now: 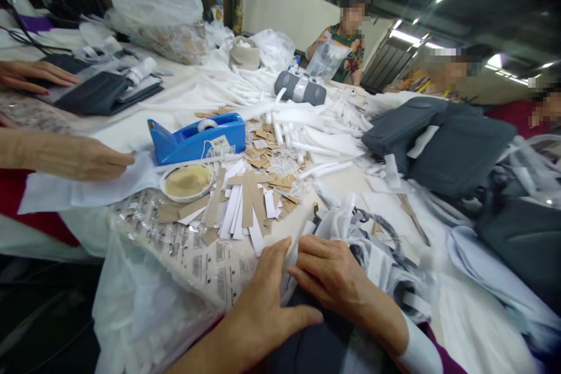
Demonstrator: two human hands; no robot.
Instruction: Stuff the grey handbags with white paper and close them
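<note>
The left hand spreads wide, thumb over the dark fabric, perhaps for steadying; right hand curls narrow, its hold I cannot tell.

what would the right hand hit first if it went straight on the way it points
Probably the left hand, just ahead of the right hand, though their depth gap is unclear.
</note>
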